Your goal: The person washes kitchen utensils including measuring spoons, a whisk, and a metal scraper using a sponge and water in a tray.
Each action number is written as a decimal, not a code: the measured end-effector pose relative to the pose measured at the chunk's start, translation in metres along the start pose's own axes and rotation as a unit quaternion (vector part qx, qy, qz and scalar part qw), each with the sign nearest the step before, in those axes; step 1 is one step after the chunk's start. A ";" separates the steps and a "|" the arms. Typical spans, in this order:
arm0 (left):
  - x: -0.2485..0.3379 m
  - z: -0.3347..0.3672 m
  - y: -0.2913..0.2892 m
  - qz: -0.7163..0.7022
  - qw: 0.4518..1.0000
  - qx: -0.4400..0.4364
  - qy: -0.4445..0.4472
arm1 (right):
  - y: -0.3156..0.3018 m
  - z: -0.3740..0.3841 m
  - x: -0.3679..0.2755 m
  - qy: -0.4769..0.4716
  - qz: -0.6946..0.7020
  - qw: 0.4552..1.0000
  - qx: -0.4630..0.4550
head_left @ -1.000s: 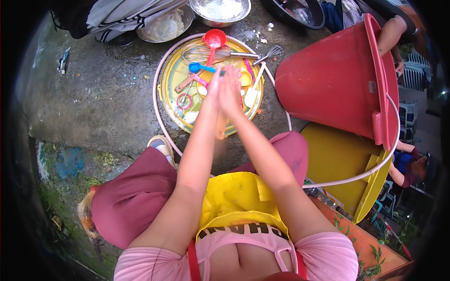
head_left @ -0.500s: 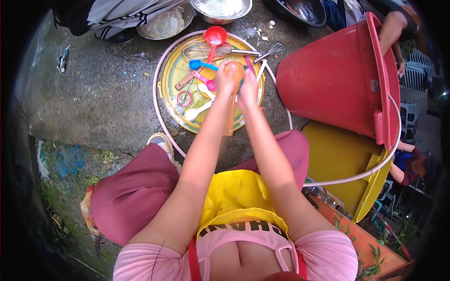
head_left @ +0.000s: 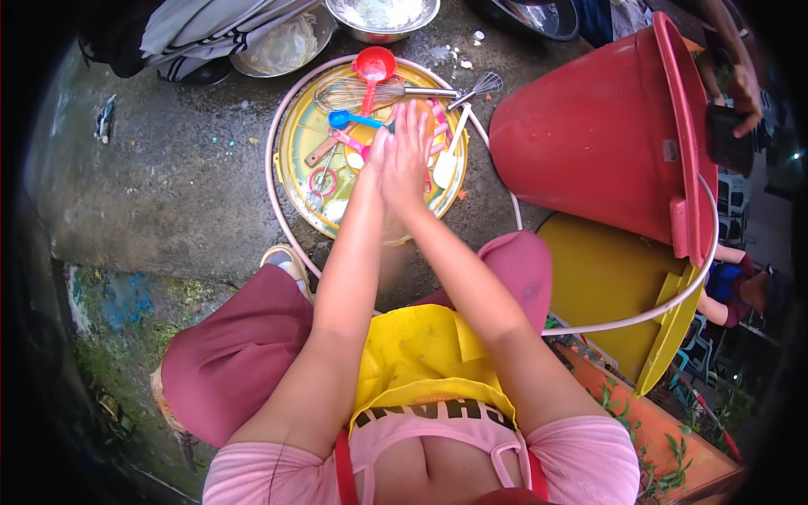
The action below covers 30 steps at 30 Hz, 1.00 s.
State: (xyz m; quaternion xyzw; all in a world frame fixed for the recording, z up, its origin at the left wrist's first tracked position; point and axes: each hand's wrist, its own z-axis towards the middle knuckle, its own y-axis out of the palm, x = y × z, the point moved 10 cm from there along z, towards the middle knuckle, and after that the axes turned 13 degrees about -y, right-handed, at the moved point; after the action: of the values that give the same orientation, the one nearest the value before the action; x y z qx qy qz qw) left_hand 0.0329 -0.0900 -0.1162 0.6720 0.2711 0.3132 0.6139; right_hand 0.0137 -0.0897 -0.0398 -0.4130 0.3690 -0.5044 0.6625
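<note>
Over a round yellow lid-like tray [head_left: 295, 198], my left hand [head_left: 376, 160] and my right hand [head_left: 406, 156] press together, palm to palm with fingers stretched out. Neither grips a utensil. My right hand partly covers the left. Just beyond the fingertips is an orange-brown piece [head_left: 433, 118], mostly hidden. Around the hands on the tray are a red scoop [head_left: 373, 66], a large wire whisk [head_left: 345, 94], a blue measuring spoon [head_left: 341, 119], a pink measuring spoon [head_left: 358, 148], a white spatula [head_left: 446, 168] and a small whisk with a pink ring [head_left: 322, 183].
A pale hose [head_left: 273, 181] curves round the tray. At the right, a big red bucket [head_left: 589, 135] lies tipped beside a yellow container [head_left: 589, 286]. Metal bowls [head_left: 383, 21] stand at the back; another person's hand [head_left: 745, 97] is beyond the bucket.
Both hands have left the long-handled orange-brown thing they held and come together, palms touching, slightly left. The white spatula on the tray now shows. The other person's hand has moved out of the bucket.
</note>
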 end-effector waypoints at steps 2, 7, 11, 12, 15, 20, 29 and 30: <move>-0.004 0.004 0.013 0.025 0.999 0.039 -0.006 | 0.005 0.022 0.022 0.019 0.244 0.970 -0.012; -0.003 0.006 0.023 0.091 0.988 0.121 -0.015 | 0.006 0.054 0.054 0.023 0.208 0.978 0.016; -0.006 0.004 -0.010 0.096 0.983 0.154 0.000 | 0.012 0.073 0.068 0.034 0.132 0.990 0.022; -0.009 0.006 -0.009 0.119 0.983 0.137 -0.006 | 0.027 0.076 0.084 0.077 0.147 0.986 -0.025; -0.013 0.012 0.001 0.215 0.969 0.123 0.001 | 0.045 0.090 0.120 0.089 0.130 0.986 -0.053; -0.002 0.014 -0.019 0.273 0.931 0.240 -0.018 | 0.032 0.063 0.118 0.177 0.228 0.956 0.052; 0.052 -0.015 -0.057 0.165 0.918 0.325 0.155 | 0.037 -0.069 0.003 0.045 0.301 0.942 -0.139; 0.047 -0.008 -0.042 0.163 0.924 0.305 0.160 | 0.032 -0.063 0.011 0.013 0.258 0.961 -0.094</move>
State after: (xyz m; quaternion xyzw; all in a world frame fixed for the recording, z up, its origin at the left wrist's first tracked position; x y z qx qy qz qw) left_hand 0.0586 -0.0458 -0.1536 0.8024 0.3354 0.4145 0.2680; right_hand -0.0294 -0.1066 -0.0946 -0.3573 0.5174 -0.2844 0.7237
